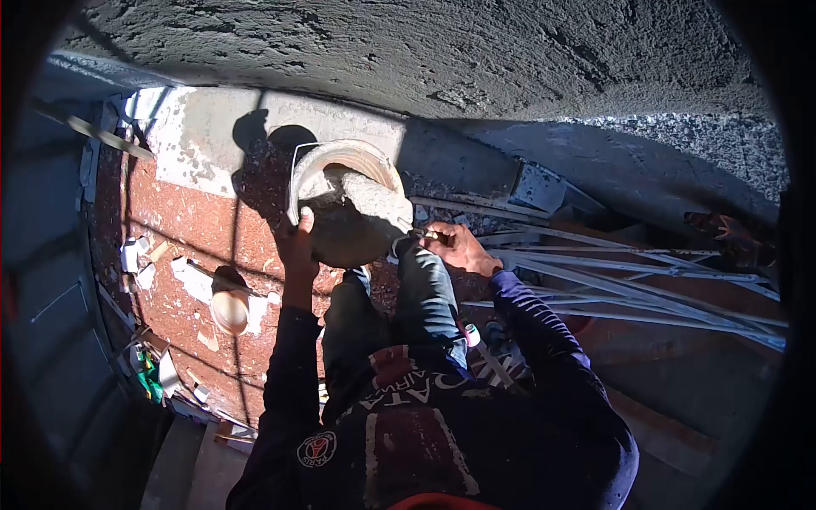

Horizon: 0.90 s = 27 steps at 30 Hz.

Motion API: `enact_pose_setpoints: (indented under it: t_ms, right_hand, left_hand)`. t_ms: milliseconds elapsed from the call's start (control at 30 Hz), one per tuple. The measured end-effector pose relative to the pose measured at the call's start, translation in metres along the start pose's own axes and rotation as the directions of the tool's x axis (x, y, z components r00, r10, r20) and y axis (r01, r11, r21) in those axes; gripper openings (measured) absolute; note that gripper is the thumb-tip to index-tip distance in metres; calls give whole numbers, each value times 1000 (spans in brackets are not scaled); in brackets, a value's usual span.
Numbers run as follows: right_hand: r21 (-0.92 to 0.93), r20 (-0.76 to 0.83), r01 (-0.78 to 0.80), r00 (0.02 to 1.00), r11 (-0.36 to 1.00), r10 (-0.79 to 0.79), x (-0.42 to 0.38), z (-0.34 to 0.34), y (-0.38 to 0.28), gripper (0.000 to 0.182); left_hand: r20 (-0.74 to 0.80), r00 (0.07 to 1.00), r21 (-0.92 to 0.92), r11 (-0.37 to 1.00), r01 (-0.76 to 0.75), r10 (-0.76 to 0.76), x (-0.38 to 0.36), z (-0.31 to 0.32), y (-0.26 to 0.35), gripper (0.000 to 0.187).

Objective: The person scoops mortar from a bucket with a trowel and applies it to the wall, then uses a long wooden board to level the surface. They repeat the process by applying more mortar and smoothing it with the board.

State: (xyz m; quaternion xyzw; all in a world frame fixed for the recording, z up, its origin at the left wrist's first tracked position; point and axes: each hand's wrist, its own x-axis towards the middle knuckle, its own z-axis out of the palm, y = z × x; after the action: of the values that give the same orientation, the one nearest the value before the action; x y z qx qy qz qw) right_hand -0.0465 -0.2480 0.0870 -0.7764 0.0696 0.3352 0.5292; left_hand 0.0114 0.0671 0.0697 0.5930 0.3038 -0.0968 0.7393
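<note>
A round, pale-rimmed bucket (pixel 387 166) is tilted in front of my knees, with its wire handle lying along the left rim. Wet grey mortar (pixel 370 195) fills part of it, half in sun and half in shadow. My left hand (pixel 297 251) grips the bucket's left side, thumb up at the rim and the other fingers mostly hidden. Close to the right rim, my right hand (pixel 463 249) has its fingers closed around a short tool handle (pixel 430 235). The far end of that tool is hard to make out against the bucket.
Rough grey plaster (pixel 476 51) covers the wall ahead. Long pale strips (pixel 629 263) lie heaped at the right. On the reddish, debris-strewn floor (pixel 187 221) stands a small round container (pixel 229 310) at left. Scraps and a green wrapper (pixel 150 376) lie by the left edge.
</note>
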Motion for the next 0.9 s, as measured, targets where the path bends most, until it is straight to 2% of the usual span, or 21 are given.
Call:
enact_pose_setpoints:
  t_ms: [33,67,133,167,200,233,267,300,333,367,467,500,533,567,600,633,700,733,800,833,900]
  right_hand:
    - [79,37,9,999,997,-12,4,-17,9,22]
    - [60,47,-71,997,996,68,8,-37,17,26]
    - [397,93,-210,978,894,188,30,-81,46,33]
    - [701,98,-209,975,682,198,49,-105,75,35]
    - [907,112,-186,972,377,208,69,-132,101,38]
    - [634,-41,-58,993,771,109,85,-162,114,36]
    - [207,-132,74,990,976,-47,99,-185,124,34]
    - [210,-121,63,992,976,-38,111,-203,121,34]
    - [-103,-109,94,988,990,-105,115,-223,102,31]
    - [-405,-79,125,982,906,-171,114,-238,84,29]
    - [-337,-60,31,997,941,-54,81,-237,46,34]
    - [-239,-123,108,982,965,-141,80,-226,68,32]
    - [-238,-124,100,983,966,-133,84,-217,88,32]
    - [-470,-162,40,978,882,-130,93,-205,102,31]
    - [-669,-198,-28,970,743,-142,106,-194,118,31]
    - [-670,-194,-23,970,742,-145,123,-187,135,31]
    - [-642,-214,-145,977,753,5,156,-178,167,33]
    - [-643,-210,-140,978,753,3,173,-180,181,33]
    - [-581,-205,-1,968,814,-145,196,-186,210,36]
    - [-520,-290,38,932,853,-218,203,-185,216,36]
    - [-476,-299,16,937,879,-179,217,-194,224,34]
  left_hand:
    - [-4,1000,10,1000,-1,1,-1,-6,-10,32]
    - [-49,999,15,1000,1,-1,-2,-7,-15,31]
    - [-96,995,21,1000,-6,8,-8,-5,-16,30]
    - [-115,993,-12,1000,20,-21,-16,-2,-12,30]
    - [-137,989,-47,998,47,-53,-21,0,-13,31]
    - [-143,988,-49,998,41,-48,-21,-1,-19,31]
    - [-169,984,-30,998,58,-63,-21,-5,-25,32]
    - [-197,977,-9,996,84,-84,-25,-9,-32,32]
    - [-204,974,-4,995,97,-96,-30,-11,-38,32]
    - [-206,973,6,994,109,-106,-32,-11,-43,36]
    - [-187,977,20,994,110,-104,-37,-9,-53,39]
    - [-188,973,-13,991,137,-137,-38,-7,-57,35]
    - [-189,966,-46,985,169,-174,-39,-5,-61,32]
    - [-202,959,-38,980,196,-200,-40,0,-65,30]
    - [-203,958,-37,980,198,-201,-38,-1,-73,30]
    - [-181,964,-34,981,191,-194,-38,-3,-85,30]
    - [-167,968,-32,982,186,-188,-33,5,-95,30]
    - [-168,966,-37,980,194,-197,-34,14,-93,30]
    - [-177,958,-40,974,223,-226,-37,22,-93,31]
    - [-140,963,-57,973,225,-231,-37,23,-95,34]
    - [-103,963,-100,966,239,-249,-36,23,-102,37]
